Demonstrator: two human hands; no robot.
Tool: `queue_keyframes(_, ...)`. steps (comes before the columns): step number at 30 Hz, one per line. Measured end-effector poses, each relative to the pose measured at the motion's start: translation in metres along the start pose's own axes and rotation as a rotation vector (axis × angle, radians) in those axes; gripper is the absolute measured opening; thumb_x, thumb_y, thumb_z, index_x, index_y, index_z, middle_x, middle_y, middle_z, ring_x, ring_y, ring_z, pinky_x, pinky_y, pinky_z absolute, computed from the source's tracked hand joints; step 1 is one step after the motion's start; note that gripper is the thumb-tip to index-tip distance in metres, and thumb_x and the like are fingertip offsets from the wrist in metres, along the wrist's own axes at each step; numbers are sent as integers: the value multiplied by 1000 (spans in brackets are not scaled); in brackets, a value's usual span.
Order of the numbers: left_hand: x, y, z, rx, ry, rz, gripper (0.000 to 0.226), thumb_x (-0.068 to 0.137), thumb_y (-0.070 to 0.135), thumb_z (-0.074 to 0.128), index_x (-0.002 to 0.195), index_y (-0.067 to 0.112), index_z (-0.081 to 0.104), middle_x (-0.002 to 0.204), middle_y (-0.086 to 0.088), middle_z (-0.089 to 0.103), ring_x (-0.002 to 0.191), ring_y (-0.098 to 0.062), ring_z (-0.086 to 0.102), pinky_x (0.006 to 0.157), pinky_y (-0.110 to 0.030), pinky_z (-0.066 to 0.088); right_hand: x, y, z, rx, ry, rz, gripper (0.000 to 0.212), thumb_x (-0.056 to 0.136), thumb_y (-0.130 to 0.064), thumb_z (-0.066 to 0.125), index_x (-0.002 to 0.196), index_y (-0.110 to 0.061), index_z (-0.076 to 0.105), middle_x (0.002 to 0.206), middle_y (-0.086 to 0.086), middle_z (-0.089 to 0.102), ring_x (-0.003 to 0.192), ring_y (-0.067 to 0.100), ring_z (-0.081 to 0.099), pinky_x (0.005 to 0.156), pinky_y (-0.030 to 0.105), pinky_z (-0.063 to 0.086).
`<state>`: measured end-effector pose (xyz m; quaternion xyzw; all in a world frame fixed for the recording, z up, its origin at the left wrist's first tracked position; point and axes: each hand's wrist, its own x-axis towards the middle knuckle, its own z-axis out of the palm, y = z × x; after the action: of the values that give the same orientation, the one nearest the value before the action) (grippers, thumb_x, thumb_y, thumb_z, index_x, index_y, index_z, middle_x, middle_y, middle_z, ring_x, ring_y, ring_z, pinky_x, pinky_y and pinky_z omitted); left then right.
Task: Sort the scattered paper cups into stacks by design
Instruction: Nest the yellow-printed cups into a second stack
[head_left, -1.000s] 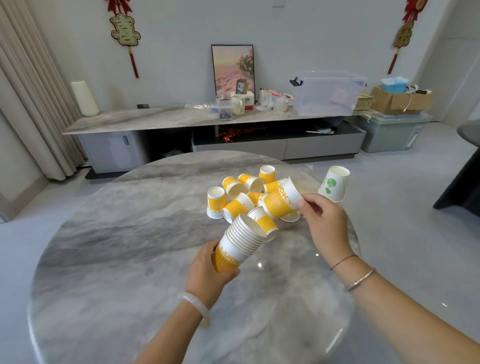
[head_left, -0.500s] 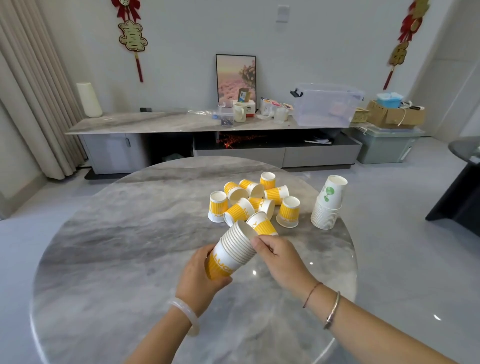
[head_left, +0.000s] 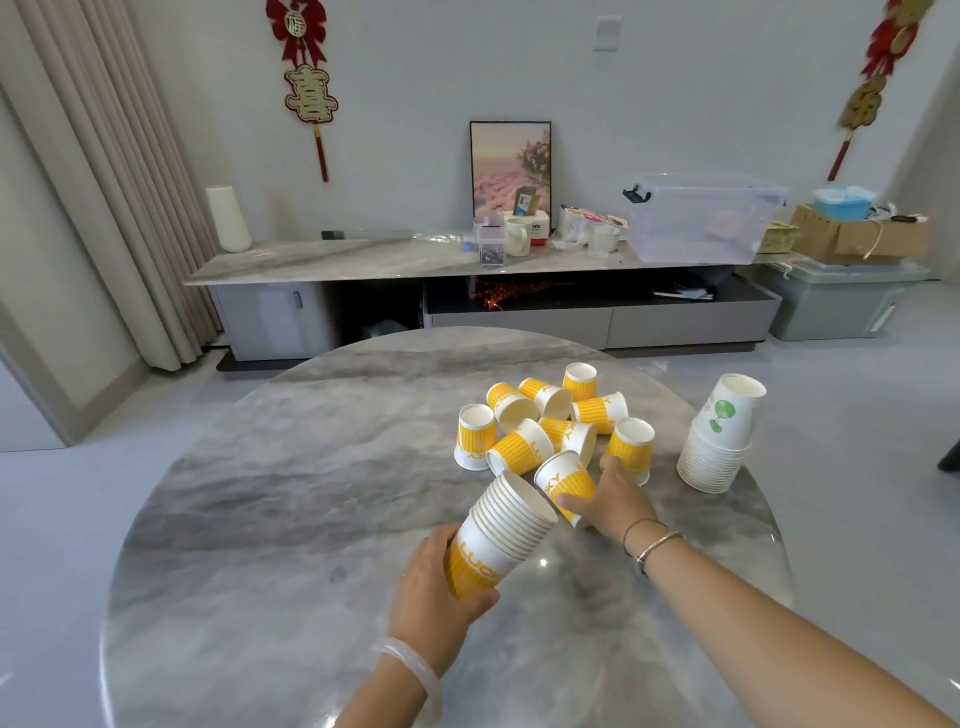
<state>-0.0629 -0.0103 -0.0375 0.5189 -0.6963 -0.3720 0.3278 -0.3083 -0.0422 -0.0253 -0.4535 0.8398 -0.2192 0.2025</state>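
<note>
My left hand (head_left: 434, 587) grips the base of a tilted stack of yellow-striped paper cups (head_left: 498, 535), open mouths pointing up and right. My right hand (head_left: 608, 493) closes around a single yellow cup (head_left: 563, 480) lying on its side just right of the stack's mouth. Behind it, several more yellow cups (head_left: 545, 415) lie scattered on the round marble table (head_left: 291, 493), some upside down, some on their sides. A tall upside-down stack of white cups with a green design (head_left: 719, 436) stands at the table's right edge.
The table's right rim runs just beyond the white stack. Past the table stands a low marble-topped cabinet (head_left: 332, 260) with a clear plastic bin (head_left: 701, 218), a framed picture and small items. Cardboard boxes and a storage tub sit at the far right.
My right hand slid the cup it carried onto the stack in my left hand, then reached forward and closed on another yellow cup. The view has tilted up slightly.
</note>
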Motion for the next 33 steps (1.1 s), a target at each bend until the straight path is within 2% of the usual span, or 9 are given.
queue_keyframes(6,3,-2,1,-17,-8,-10,59,57,21,83,104,33,49,101,8,62,94,-14,59,82,-33,51,-4,1,8,101,14,13,59,73,-38,73,118,-8,50,119,14,62,107,33,58,87,40,48)
queue_keyframes(9,1,-1,-1,-46,-6,-16,58,58,18,83,103,33,50,101,8,62,95,-14,59,84,-35,52,-20,-1,-1,365,65,7,53,73,-28,75,118,-12,53,112,11,64,92,25,58,73,30,43)
queue_keyframes(11,-1,1,-1,-65,-10,-19,58,58,18,83,104,31,51,101,7,62,94,-14,60,84,-35,52,-35,-5,-10,627,68,-25,56,73,-21,78,122,-14,52,111,8,65,90,20,59,73,28,42)
queue_keyframes(15,-7,8,0,-108,-31,-15,57,59,17,83,105,29,53,98,9,63,90,-7,60,75,-24,50,-70,-27,-36,1090,-95,-228,55,68,-2,74,117,-19,54,102,-1,68,92,13,64,78,25,48)
queue_keyframes(17,-11,12,0,-130,-41,-4,56,59,16,83,104,29,53,96,9,64,87,-4,60,69,-17,45,-85,-39,-42,1194,-177,-317,55,61,-7,74,111,-19,56,98,-2,70,90,10,66,80,27,50)
queue_keyframes(24,-15,15,-2,-189,-79,6,58,58,16,84,98,39,49,97,16,63,89,2,59,64,-8,46,-111,-52,-30,1229,-237,-328,58,61,-9,74,115,-15,54,97,-4,73,91,6,68,72,16,54)
queue_keyframes(26,-16,13,-3,-190,-93,8,58,58,17,85,98,40,49,98,16,63,90,0,59,66,-9,46,-112,-52,-27,1202,-236,-318,58,61,-9,75,114,-14,53,100,-3,73,94,7,68,74,17,53)
queue_keyframes(29,-16,9,-3,-191,-106,2,61,58,17,85,102,39,49,101,14,62,91,-2,60,67,-11,46,-113,-52,-23,1141,-275,-322,68,63,-8,78,125,-12,49,119,7,67,111,19,62,86,24,51)
queue_keyframes(33,-14,6,-8,-188,-100,-16,63,59,17,84,103,41,46,99,19,60,90,2,59,62,-4,46,-112,-57,-29,1117,-280,-307,91,66,-19,81,140,-29,29,129,-5,55,114,-1,56,80,20,50)
